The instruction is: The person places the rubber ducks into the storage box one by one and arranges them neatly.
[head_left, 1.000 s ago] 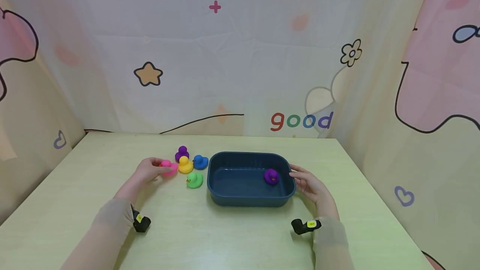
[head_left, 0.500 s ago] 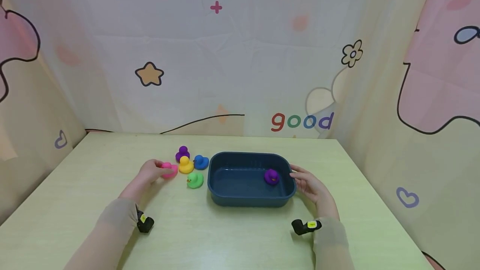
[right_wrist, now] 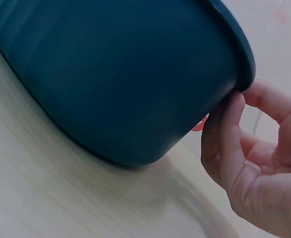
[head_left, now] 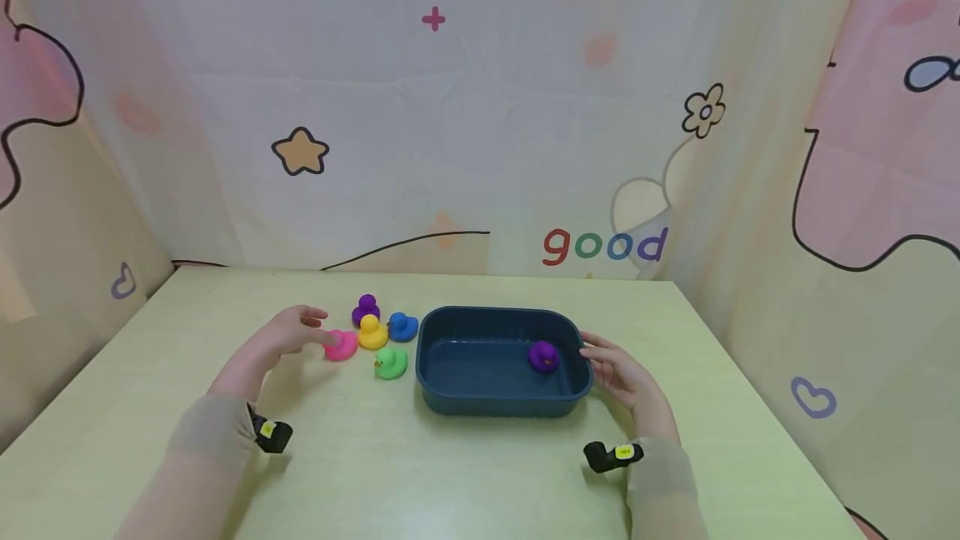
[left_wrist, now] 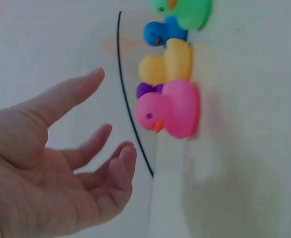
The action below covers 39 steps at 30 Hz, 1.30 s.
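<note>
My left hand (head_left: 291, 332) hovers beside a pink rubber duck (head_left: 341, 346), its fingers spread and holding nothing. The left wrist view shows a gap between my fingertips and the duck's head. Behind the pink duck cluster a yellow duck (head_left: 372, 332), a purple duck (head_left: 366, 309), a blue duck (head_left: 402, 327) and a green duck (head_left: 391, 363). My right hand (head_left: 622, 375) holds the right end of a dark blue basin (head_left: 480, 403), fingers under its rim; one digit's tip is hidden at the rim. Inside the basin sits another purple duck (head_left: 543, 357).
Everything stands on a pale wooden table (head_left: 450, 482). A printed cloth backdrop (head_left: 480, 123) rises at the table's far edge and continues along both sides. Black wrist cameras sit on both cuffs.
My left hand has let go of the pink duck and drawn slightly up and left, its fingers opening. The right hand and the basin keep their places.
</note>
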Available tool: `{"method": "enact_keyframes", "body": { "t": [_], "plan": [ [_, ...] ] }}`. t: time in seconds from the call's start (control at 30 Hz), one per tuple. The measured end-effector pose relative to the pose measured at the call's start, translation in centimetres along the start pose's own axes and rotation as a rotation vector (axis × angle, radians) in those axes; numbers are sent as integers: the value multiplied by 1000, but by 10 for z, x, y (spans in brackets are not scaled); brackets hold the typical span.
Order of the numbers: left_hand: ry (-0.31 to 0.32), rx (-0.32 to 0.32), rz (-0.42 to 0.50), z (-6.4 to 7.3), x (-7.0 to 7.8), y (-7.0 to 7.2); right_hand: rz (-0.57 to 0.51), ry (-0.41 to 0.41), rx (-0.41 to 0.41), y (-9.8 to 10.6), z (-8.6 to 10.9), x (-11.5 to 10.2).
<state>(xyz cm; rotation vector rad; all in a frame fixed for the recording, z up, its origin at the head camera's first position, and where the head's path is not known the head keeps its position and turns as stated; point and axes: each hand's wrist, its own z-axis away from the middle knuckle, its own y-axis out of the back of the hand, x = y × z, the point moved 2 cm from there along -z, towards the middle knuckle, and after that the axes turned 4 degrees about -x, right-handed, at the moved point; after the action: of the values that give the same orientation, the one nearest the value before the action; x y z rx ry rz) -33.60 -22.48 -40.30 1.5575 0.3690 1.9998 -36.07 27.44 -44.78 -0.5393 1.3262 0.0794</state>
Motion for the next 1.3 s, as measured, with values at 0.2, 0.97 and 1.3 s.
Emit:
{"method": "enact_keyframes", "body": {
  "t": [0.2,0.97,1.3],
  "plan": [
    [-159,-131,-42,-5,-6,18,15,1,7,1,0,0],
    [-274,-355,42,-34,-47,12,1,13,-38,-16,11,-9],
    [-252,-338,64,-41,-53,9,-14,24,-34,-3,2,-1]
  ]
}}
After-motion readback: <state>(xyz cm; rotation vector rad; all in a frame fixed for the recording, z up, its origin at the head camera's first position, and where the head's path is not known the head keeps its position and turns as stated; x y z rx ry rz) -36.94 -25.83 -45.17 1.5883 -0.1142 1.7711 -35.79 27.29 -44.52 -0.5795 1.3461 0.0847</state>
